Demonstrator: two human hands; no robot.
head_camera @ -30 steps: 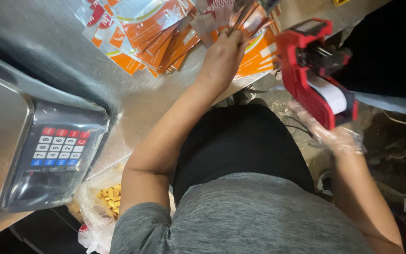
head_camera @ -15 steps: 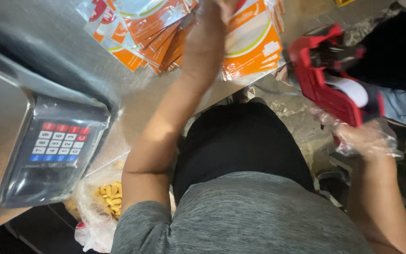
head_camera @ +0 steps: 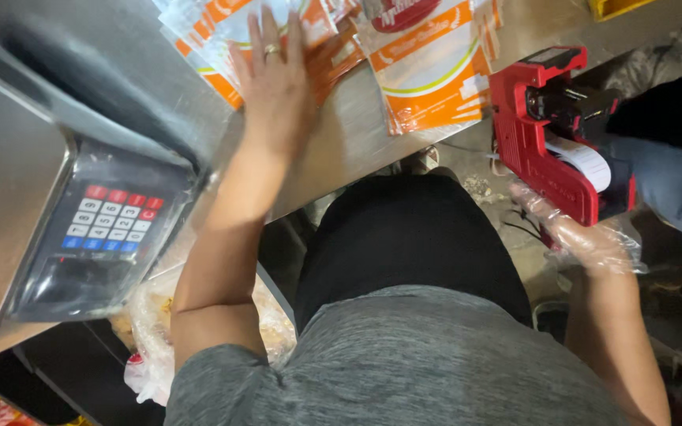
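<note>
Steel surface (head_camera: 357, 150) across the top, dull and scuffed. At far left, a scale (head_camera: 80, 229) with a keypad of red, white and blue keys under clear film. Below it, off the surface edge, a clear bag (head_camera: 151, 315) of something yellow, contents too blurred to name.

Spread over the surface, pouches (head_camera: 428, 71): flat, orange and white with clear windows, fanned and overlapping, one lying apart to the right. Thin, light and slick by the look, likely to slide over one another; best pinned flat with the palm or pinched at an edge or corner, not squeezed in the middle.

Left hand (head_camera: 274, 87) pressed flat on the left stack, fingers (head_camera: 258, 35) straight and spread, a ring on one, gripping nothing.

Right hand (head_camera: 586, 237), in a loose clear plastic glove, wrapped round the handle of a red label gun (head_camera: 550, 134), fingers closed on it. Gun held just off the surface edge, beside the lone pouch; white label roll showing in its black housing. Rigid plastic, a firm handle grip enough.
</note>
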